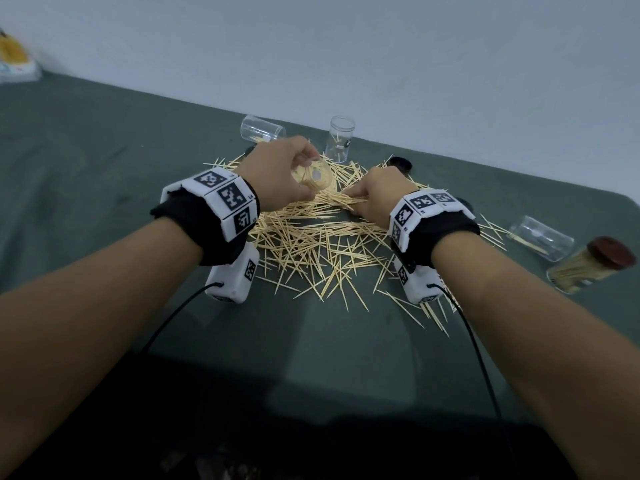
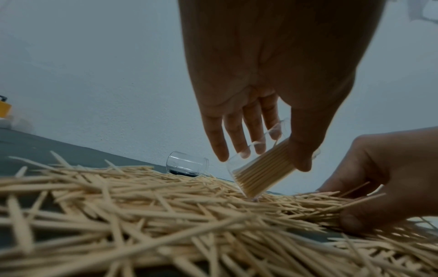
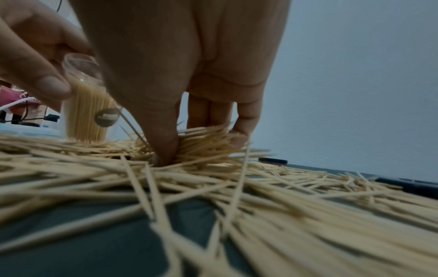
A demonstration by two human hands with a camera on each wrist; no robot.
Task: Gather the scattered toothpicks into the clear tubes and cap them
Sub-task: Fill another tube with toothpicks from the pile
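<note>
A heap of pale wooden toothpicks (image 1: 311, 244) (image 2: 166, 215) (image 3: 260, 196) lies scattered on the dark green table. My left hand (image 1: 284, 174) (image 2: 260, 150) holds a clear tube (image 1: 313, 174) (image 2: 258, 172) (image 3: 87, 105) between fingers and thumb; it is partly filled with toothpicks and tilts with its base on the heap. To its right, my right hand (image 1: 367, 202) (image 3: 201, 142) (image 2: 369, 202) pinches a bundle of toothpicks (image 3: 208, 148) (image 2: 331, 206) down in the pile, thumb against fingers.
An empty clear tube (image 1: 263, 129) (image 2: 187, 165) lies on its side at the back, and another (image 1: 341, 138) stands upright. At the right lie a clear tube (image 1: 540, 237) and a full tube with a dark red cap (image 1: 592, 268). A black cap (image 1: 400, 164) (image 3: 272, 161) lies behind the heap.
</note>
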